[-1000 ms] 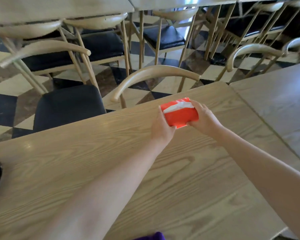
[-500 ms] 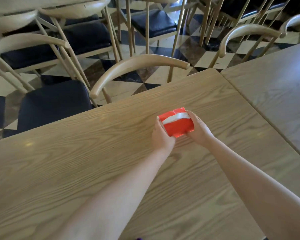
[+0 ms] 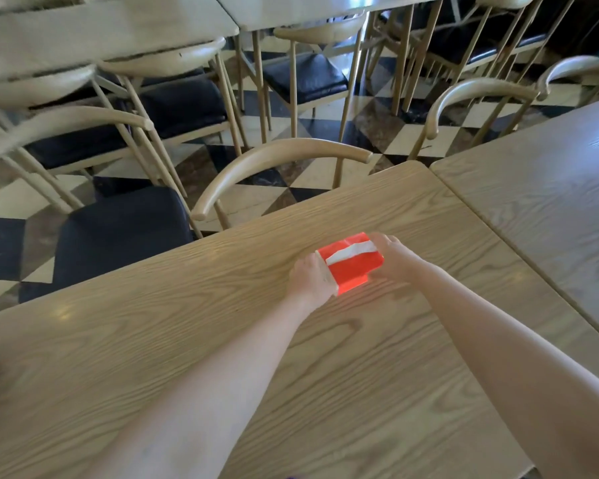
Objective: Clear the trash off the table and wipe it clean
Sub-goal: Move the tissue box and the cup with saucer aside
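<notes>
A red tissue box (image 3: 351, 267) with a white tissue showing in its top slot sits on the wooden table (image 3: 153, 340), a little past the middle. My left hand (image 3: 310, 280) grips its left end and my right hand (image 3: 393, 259) grips its right end. The box's underside looks to be resting on the tabletop, with a red glow on the wood below it. Both forearms stretch across the table toward it.
A chair with a curved wooden back (image 3: 277, 160) and black seat stands at the table's far edge. A second wooden table (image 3: 550, 202) butts against the right side. More chairs and tables fill the checkered floor (image 3: 377, 122) behind.
Both hands have brought the red tissue box down and nearer to me, from held above the table's far edge to resting on the tabletop. The camera view has shifted too.
</notes>
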